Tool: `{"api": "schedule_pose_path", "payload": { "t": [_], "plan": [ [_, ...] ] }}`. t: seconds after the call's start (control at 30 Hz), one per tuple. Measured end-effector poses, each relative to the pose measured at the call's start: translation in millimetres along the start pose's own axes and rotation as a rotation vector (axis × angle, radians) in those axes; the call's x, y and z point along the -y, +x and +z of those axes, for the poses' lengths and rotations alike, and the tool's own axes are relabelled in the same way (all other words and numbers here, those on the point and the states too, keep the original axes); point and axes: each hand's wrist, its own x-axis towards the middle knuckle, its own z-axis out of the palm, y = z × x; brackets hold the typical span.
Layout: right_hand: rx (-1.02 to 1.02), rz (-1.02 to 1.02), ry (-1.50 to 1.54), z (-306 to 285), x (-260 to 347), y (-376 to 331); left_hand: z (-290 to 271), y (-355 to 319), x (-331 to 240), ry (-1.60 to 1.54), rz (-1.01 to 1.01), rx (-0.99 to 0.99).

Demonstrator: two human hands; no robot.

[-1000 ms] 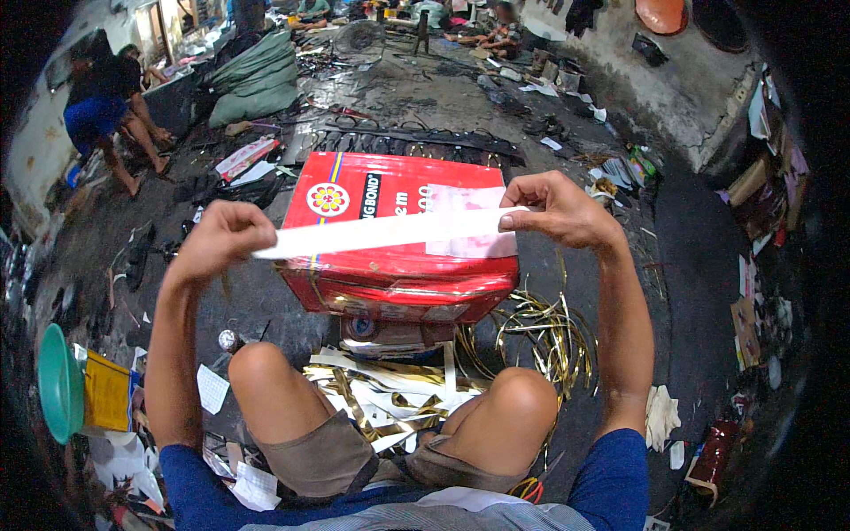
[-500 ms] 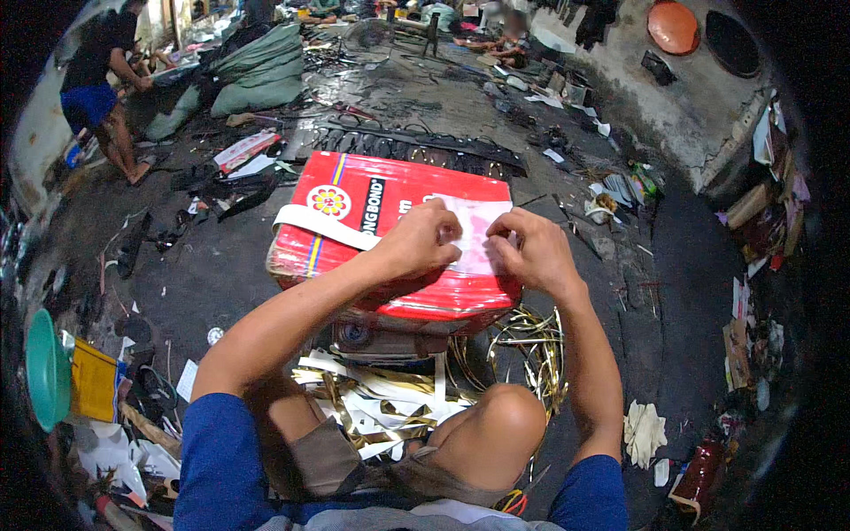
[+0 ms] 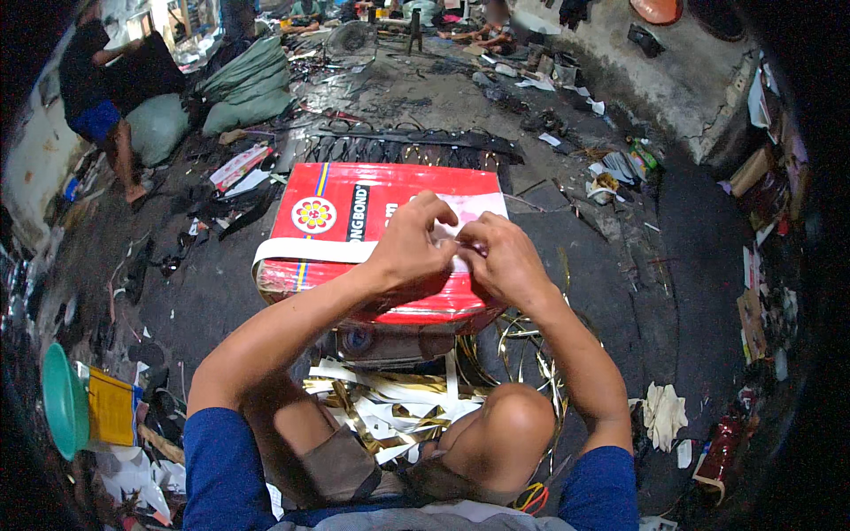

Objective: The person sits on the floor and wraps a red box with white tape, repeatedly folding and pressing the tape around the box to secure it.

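Observation:
A red rectangular tin with a yellow flower emblem stands on its side in front of my knees. A white strip lies across its top and bends down over the left edge. My left hand and my right hand meet over the right part of the tin, both pinching the strip where it reaches a pale pink sheet. The fingertips hide the strip's end.
Gold and white strip offcuts pile up between my legs, gold loops to the right. A green bowl and yellow packet sit at left. A person crouches far left by green sacks. Black scalloped pieces lie beyond the tin.
A second ago my hands held the strip stretched wide apart above the tin. They have come together over the tin's right side, and the strip now lies on its top.

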Motion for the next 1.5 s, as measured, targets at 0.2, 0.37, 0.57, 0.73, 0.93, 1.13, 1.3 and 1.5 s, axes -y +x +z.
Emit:
{"api": "schedule_pose_path", "payload": {
  "t": [0.2,0.37,0.57,0.73,0.93,1.13,1.3,1.5],
  "plan": [
    [-0.091,0.062,0.084,-22.2,-14.5,-0.5,24.3,14.7,4.5,0.102,0.05,0.014],
    [-0.134,0.013,0.053,-25.5,-20.7,-4.8,33.3,12.4,0.2,0.069,0.092,-0.056],
    [-0.213,-0.218,-0.155,-22.7,-29.2,-8.7,35.2,6.4,3.3,0.086,0.162,-0.075],
    [-0.148,-0.178,0.032,-20.8,-32.6,-15.4,34.8,0.2,3.6,0.04,0.128,-0.021],
    [-0.096,-0.114,0.158,-22.2,-36.0,-13.2,26.9,2.9,-2.8,-0.137,-0.061,0.023],
    [-0.108,-0.058,0.158,-22.5,-39.9,-8.1,28.9,4.9,4.4,-0.203,-0.09,0.034],
    [-0.154,0.006,0.211,-19.1,-40.0,-9.5,29.6,5.9,6.0,-0.16,-0.028,0.014],
    [-0.258,0.133,0.298,-0.4,-42.4,-10.4,33.9,9.1,5.6,-0.115,-0.062,-0.041]
  ]
}}
